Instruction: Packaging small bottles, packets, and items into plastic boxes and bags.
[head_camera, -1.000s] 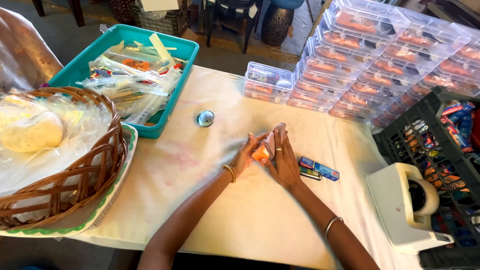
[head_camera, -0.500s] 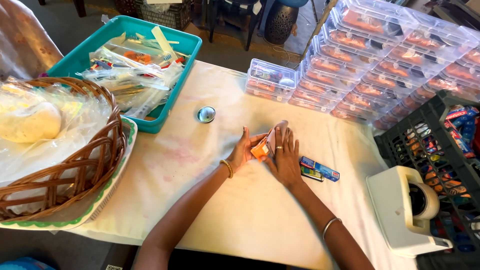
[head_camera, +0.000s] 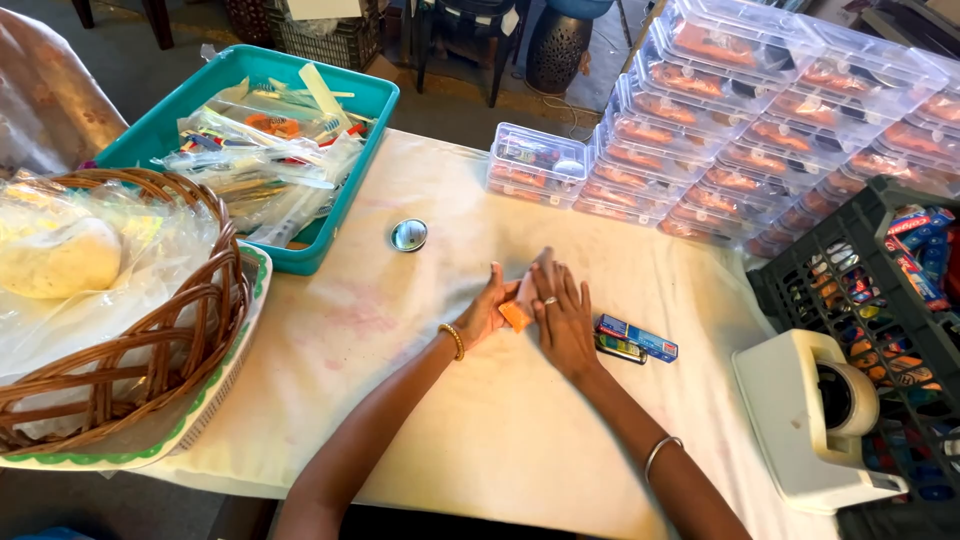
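Head view: both hands meet at mid-table over the white cloth — the left hand and right hand press a small orange packet between flat, nearly closed palms. Just right lie small blue packets. A teal tray sits far left, a tape dispenser near right.

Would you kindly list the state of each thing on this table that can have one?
Left hand: pressed to the orange packet.
Right hand: flat against the packet's other side.
Orange packet: sandwiched between both hands.
Clear boxes: lids closed, stacked.
Teal tray: open, full of packets.
Wicker basket: lined with plastic.
Tape dispenser: loaded, upright.
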